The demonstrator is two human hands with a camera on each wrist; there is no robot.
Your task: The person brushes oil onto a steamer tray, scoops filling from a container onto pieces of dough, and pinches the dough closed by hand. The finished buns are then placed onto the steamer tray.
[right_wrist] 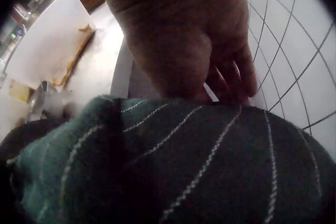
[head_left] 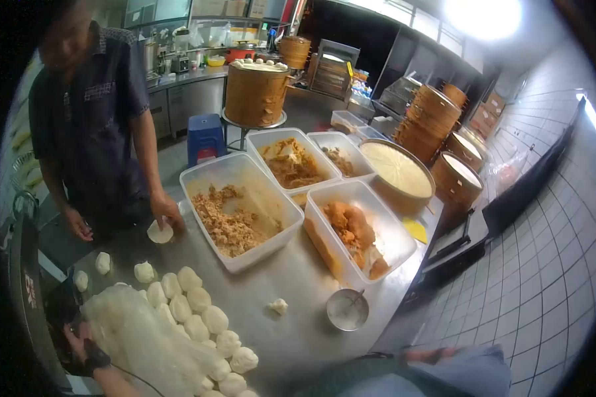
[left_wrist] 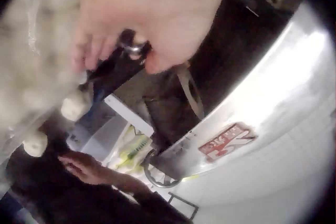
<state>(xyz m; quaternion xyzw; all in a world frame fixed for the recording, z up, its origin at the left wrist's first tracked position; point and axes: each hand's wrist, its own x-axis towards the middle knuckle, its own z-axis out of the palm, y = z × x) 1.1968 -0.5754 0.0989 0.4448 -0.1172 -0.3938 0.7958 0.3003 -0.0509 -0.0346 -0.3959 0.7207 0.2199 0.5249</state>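
At the table's lower left, my left hand [head_left: 79, 341] is beside a plastic sheet [head_left: 136, 327] over rows of white dough pieces [head_left: 197, 327]. In the left wrist view the same hand [left_wrist: 152, 16] has bent fingers, with a shiny round metal part [left_wrist: 134, 49] between fingers and thumb; whether it is held cannot be told. My right hand [right_wrist: 184, 40] hangs against a dark green striped cloth [right_wrist: 210, 155], its fingers slightly apart and their tips partly hidden. In the head view that hand [head_left: 430, 354] is at the bottom edge, near the body.
Plastic tubs of filling [head_left: 242, 261] stand mid-table, near a metal bowl [head_left: 347, 309] and a dough scrap [head_left: 279, 306]. Across the left side, a person [head_left: 93, 126] touches a flat dough round [head_left: 160, 231]. Bamboo steamers [head_left: 255, 96] stand behind; a tiled wall [head_left: 543, 264] is at right.
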